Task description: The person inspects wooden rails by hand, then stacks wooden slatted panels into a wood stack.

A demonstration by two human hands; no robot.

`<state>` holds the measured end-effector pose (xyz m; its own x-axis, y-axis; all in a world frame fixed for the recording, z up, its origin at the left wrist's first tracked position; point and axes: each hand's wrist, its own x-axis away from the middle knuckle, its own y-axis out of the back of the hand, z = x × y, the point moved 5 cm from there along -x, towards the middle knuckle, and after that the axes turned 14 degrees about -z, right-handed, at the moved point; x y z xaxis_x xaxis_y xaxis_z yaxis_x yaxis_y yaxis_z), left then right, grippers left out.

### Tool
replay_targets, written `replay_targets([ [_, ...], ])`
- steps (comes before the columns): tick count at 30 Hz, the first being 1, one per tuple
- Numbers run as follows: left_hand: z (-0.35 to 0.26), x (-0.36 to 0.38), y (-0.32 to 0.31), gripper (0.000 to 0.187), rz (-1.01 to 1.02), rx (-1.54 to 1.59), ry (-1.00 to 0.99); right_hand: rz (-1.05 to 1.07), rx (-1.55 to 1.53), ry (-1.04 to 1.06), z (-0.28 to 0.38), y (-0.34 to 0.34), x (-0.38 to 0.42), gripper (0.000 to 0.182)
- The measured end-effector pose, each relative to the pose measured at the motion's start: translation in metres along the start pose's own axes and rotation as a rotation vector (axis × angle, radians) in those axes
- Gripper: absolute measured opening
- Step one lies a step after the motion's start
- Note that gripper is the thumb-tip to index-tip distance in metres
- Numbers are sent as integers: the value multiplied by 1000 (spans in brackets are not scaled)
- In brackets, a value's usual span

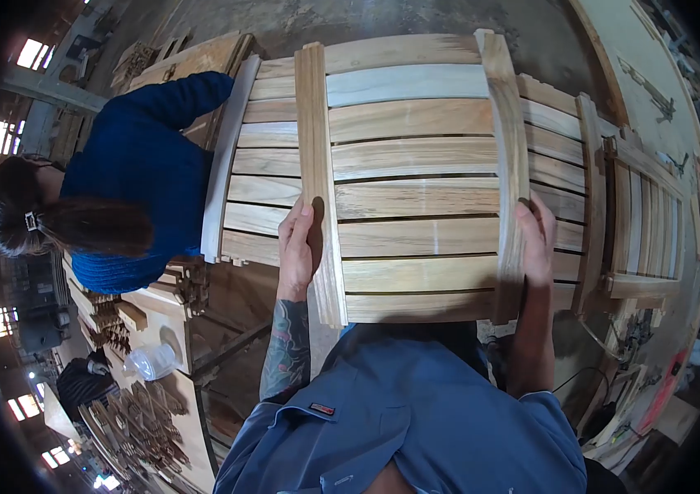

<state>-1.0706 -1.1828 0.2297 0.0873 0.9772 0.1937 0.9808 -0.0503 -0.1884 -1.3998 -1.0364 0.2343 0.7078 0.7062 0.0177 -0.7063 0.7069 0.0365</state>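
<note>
A slatted wooden panel lies level in front of my chest, its several slats running between two thick side rails. My left hand grips the left rail near its lower half, thumb on top. Around the right rail my right hand is wrapped, with the thumb on the upper face. The undersides of the rails and some of my fingers are hidden. Beneath this panel, other slatted panels show on the left and on the right.
A co-worker in a blue sweater stands at the left, beside a pale rail. Lower left, a table holds many small wooden pieces and a clear plastic container. Another slatted frame stands at the right.
</note>
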Motion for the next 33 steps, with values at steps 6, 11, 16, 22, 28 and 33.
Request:
replay_targets([
  [6, 10, 0, 12, 53, 9, 6, -34, 45, -134, -35, 3, 1, 0, 49],
  [11, 23, -6, 24, 44, -55, -22, -52, 48, -127, 29, -5, 9, 0, 46],
  [16, 23, -5, 26, 38, -52, 30, -80, 66, -227, 28, -2, 10, 0, 44],
  [22, 32, -9, 41, 42, -185, -19, -101, 80, -282, 39, 9, 5, 2, 44],
  [28, 31, -4, 38, 43, -132, -38, -112, 70, -249, 43, 11, 6, 1, 44],
  [33, 34, -1, 41, 47, -148, 12, -174, 50, -305, 2, 9, 8, 2, 43],
])
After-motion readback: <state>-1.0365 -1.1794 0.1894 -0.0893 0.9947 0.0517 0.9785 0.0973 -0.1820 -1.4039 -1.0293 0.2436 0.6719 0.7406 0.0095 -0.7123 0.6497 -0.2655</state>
